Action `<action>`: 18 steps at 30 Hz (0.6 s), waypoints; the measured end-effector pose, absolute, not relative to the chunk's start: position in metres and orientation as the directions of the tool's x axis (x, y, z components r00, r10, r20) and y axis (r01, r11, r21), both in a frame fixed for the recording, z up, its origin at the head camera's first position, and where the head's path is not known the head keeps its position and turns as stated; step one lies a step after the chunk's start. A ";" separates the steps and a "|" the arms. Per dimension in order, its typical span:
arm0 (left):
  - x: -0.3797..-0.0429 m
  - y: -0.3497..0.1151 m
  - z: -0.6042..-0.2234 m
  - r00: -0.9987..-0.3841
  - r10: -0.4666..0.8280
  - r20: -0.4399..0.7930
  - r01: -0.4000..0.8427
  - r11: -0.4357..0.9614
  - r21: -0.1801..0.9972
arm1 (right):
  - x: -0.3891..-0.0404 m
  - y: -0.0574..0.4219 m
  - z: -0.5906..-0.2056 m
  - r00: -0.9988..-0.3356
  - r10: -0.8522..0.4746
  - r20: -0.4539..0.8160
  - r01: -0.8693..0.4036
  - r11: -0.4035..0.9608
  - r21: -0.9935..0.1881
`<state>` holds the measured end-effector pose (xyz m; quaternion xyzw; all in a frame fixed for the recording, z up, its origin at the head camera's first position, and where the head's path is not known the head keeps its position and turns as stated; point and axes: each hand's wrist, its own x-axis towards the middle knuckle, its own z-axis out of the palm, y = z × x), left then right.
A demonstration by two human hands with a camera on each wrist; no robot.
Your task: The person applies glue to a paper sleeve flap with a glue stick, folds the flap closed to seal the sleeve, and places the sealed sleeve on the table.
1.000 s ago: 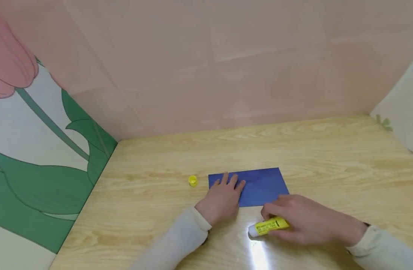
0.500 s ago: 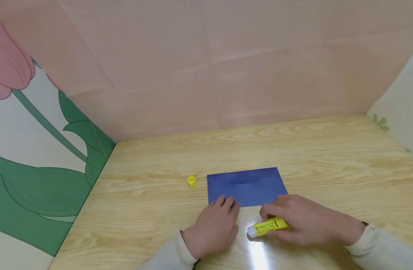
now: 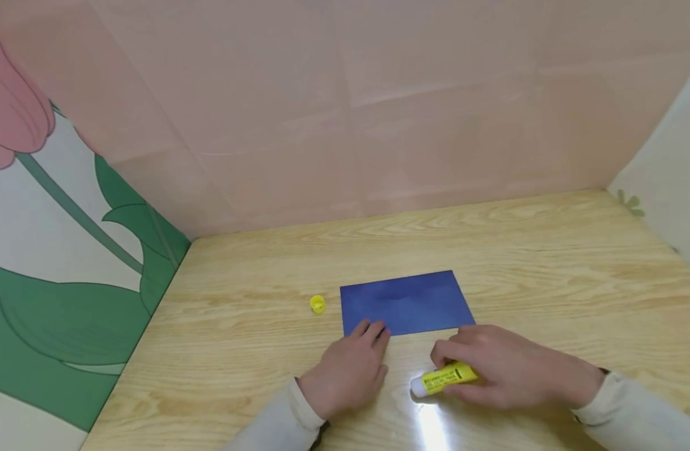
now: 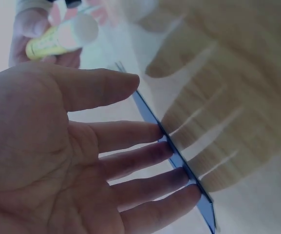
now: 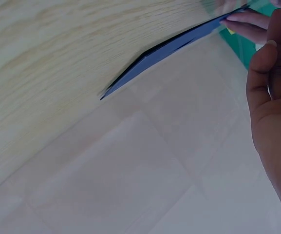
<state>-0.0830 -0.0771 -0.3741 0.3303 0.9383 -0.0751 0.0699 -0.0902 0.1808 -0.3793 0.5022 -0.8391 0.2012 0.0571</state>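
Note:
A dark blue sheet of folded paper (image 3: pixel 407 304) lies on the wooden table in the head view. My left hand (image 3: pixel 350 373) has its fingertips on the near left edge of the paper. In the left wrist view its fingers (image 4: pixel 130 161) are extended against the paper's edge (image 4: pixel 152 114). My right hand (image 3: pixel 505 366) grips a yellow glue stick (image 3: pixel 449 376), its white end pointing left, low over the table just in front of the paper's near right corner. In the right wrist view the curled right-hand fingers (image 5: pixel 267 63) hide most of the glue stick.
A small yellow cap (image 3: pixel 318 304) sits on the table (image 3: pixel 243 351) left of the paper. Behind the table rises a pink covered wall (image 3: pixel 345 113). A panel with a painted tulip (image 3: pixel 14 100) borders the left side, a pale panel (image 3: pixel 672 169) the right.
My left hand has drawn back from on top of the paper to its near edge. The paper has shifted slightly away and turned a little. My right hand keeps its hold on the glue stick.

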 end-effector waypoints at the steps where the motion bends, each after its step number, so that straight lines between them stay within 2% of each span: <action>1: -0.085 -0.078 -0.374 -0.778 0.599 -0.190 0.621 0.780 -0.079 | -0.090 0.181 -0.379 -0.489 -0.821 0.296 -0.866 0.415 -0.279; 9: -0.111 -0.090 -0.376 -0.808 0.546 -0.223 0.546 0.835 0.067 | -0.089 0.180 -0.379 -0.505 -0.819 0.273 -0.857 0.438 -0.273; 18: -0.135 -0.095 -0.379 -0.801 0.552 -0.234 0.538 0.834 0.124 | -0.090 0.180 -0.380 -0.504 -0.818 0.276 -0.859 0.441 -0.261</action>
